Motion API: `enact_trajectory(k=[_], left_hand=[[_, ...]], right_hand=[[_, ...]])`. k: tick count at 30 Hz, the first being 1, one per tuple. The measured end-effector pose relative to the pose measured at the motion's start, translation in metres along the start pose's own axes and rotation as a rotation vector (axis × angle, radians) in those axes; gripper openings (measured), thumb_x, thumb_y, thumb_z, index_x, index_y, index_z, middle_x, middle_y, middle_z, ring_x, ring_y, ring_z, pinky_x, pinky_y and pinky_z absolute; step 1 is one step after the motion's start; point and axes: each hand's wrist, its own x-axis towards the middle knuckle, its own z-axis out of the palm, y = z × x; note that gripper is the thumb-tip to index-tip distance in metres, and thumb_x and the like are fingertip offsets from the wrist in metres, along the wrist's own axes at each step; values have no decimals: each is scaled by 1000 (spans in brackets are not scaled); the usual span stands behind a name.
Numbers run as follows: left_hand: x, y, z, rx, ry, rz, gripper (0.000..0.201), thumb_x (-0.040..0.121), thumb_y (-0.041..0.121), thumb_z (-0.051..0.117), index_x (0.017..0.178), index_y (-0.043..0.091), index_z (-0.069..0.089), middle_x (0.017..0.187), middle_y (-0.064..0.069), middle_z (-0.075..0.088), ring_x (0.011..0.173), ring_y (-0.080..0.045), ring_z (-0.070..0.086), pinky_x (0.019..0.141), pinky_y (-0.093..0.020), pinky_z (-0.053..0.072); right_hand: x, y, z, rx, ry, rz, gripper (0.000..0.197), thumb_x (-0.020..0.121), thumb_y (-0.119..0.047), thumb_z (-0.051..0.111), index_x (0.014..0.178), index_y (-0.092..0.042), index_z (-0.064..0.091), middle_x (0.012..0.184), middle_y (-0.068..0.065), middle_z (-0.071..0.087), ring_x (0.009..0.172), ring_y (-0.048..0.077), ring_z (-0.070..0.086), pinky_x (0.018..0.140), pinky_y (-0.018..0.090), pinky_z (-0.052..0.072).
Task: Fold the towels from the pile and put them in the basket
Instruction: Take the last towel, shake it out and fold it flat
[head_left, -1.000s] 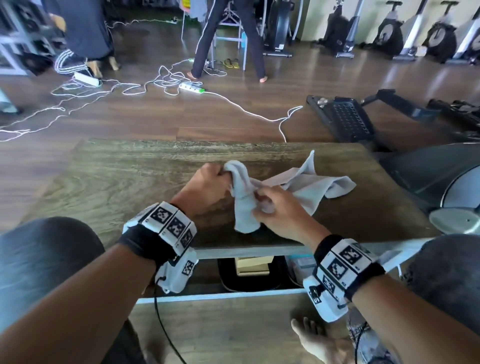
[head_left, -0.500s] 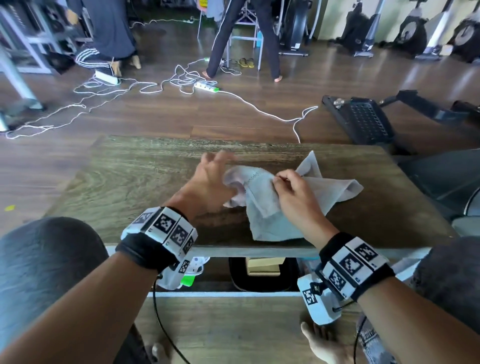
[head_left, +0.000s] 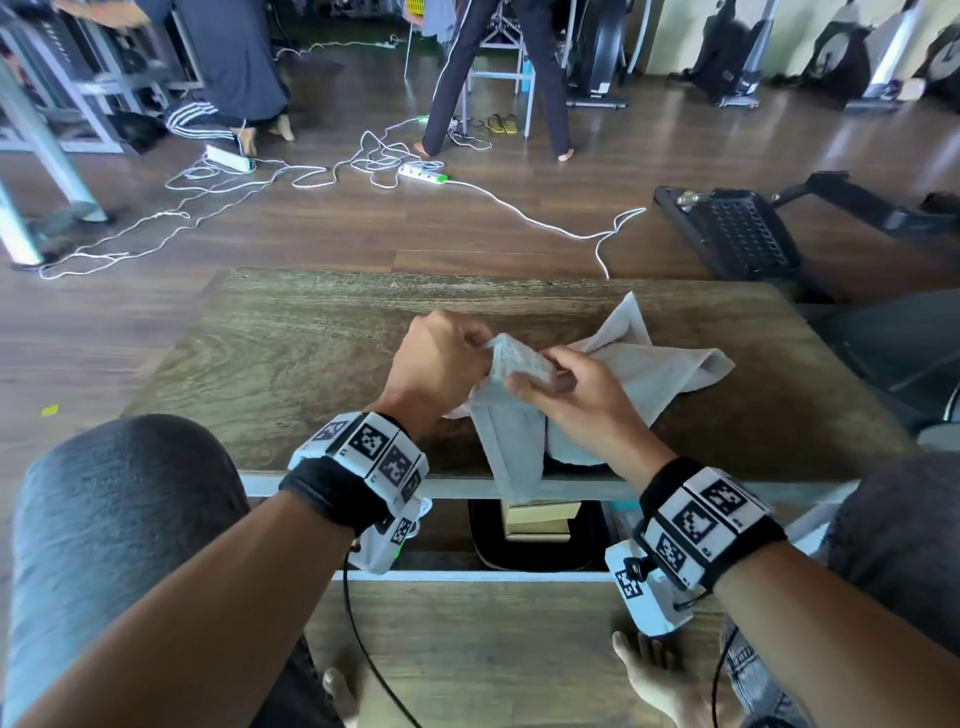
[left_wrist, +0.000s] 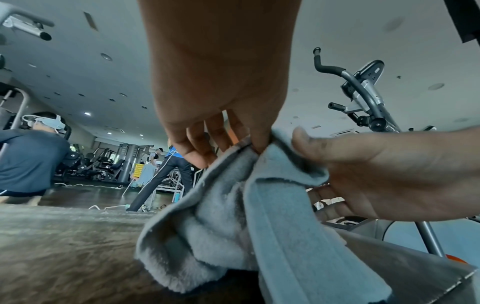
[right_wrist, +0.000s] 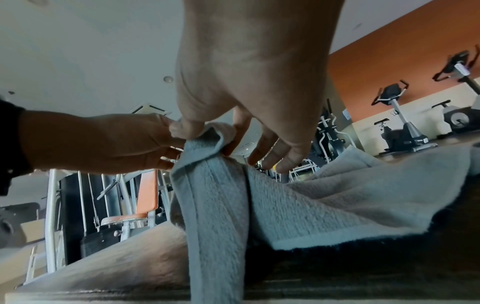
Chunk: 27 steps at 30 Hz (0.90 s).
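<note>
A pale grey towel (head_left: 511, 436) hangs from both hands above the wooden table (head_left: 291, 358), its lower end drooping over the near edge. My left hand (head_left: 441, 358) pinches the towel's top edge (left_wrist: 249, 148) between thumb and forefinger. Close beside it, my right hand (head_left: 566, 389) pinches the same edge (right_wrist: 205, 135), its other fingers spread loosely. A second pale towel (head_left: 665, 364) lies crumpled on the table behind and to the right. Under the table's near edge stands a dark basket (head_left: 592, 540) with something pale folded inside it.
Knees in grey shorts (head_left: 130, 499) flank the table's near side. Beyond the table lie white cables and power strips (head_left: 421, 174) on the wood floor. A black treadmill deck (head_left: 737, 234) sits at the right. People stand or sit at the back.
Both hands have come closer together at the towel's top edge and lifted it. The towel now hangs longer, down over the table's near edge.
</note>
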Motion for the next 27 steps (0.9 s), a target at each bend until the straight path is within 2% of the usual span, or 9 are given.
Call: enact_trajectory(k=[4,8,12,15,18,21,23,25,27], left_hand=[[-2,0,-1,-18,1,-41,24,82,14,74,62,25,67,65,7,68,58,-13,66,46,-25,49],[-5,4,-1,-37,-116,104,17,83,8,71,94,21,75,92,7,72,80,-7,65,67,-20,54],[-9,1,0,-110,-185,230,20,86,5,68,99,17,77,95,8,75,82,-4,69,71,-20,55],[-17,-7,0,-149,-98,251,17,92,8,63,98,13,78,92,7,76,78,-4,71,69,-25,58],[-19,-17,-1,-206,9,196,20,96,14,56,90,10,74,71,-8,71,58,-23,65,49,-39,55],[-13,-25,-5,-193,117,114,21,95,23,58,82,14,71,64,-17,63,49,-26,54,41,-34,46],[-11,-31,-4,-99,165,114,23,93,22,59,74,12,67,57,-10,59,46,-14,44,45,-28,36],[-9,-36,-1,-34,208,99,19,90,18,58,73,12,63,61,-2,60,49,-11,50,50,-28,42],[-10,-36,-3,-12,148,97,13,87,18,62,100,15,65,86,2,67,73,-14,64,65,-34,56]], right_hand=[[4,9,1,-66,104,-35,28,87,-41,73,87,-14,64,84,5,66,81,22,63,69,37,48],[0,13,1,-46,173,-33,34,89,-37,71,89,-4,62,82,9,64,76,25,61,64,35,47],[-7,15,0,-25,162,-5,33,90,-37,69,96,-5,63,87,10,69,81,26,65,71,40,52],[-7,13,-4,-65,189,-1,27,89,-34,70,98,-10,63,93,4,69,84,20,66,73,37,54],[-5,14,-11,-97,194,-18,11,90,-22,69,90,-16,60,88,-4,65,80,9,62,67,22,51],[-4,17,-14,-61,229,-13,16,93,-19,66,84,-21,53,75,-8,57,64,2,51,56,14,39],[-1,18,-15,-35,245,1,10,95,-20,64,91,-20,54,79,-6,60,67,5,53,59,16,39],[1,18,-14,-30,254,-8,8,96,-23,61,99,-16,58,83,-3,63,72,8,57,62,20,41],[2,17,-12,-61,249,-46,10,97,-25,59,99,-15,60,78,-6,60,69,6,54,62,22,40]])
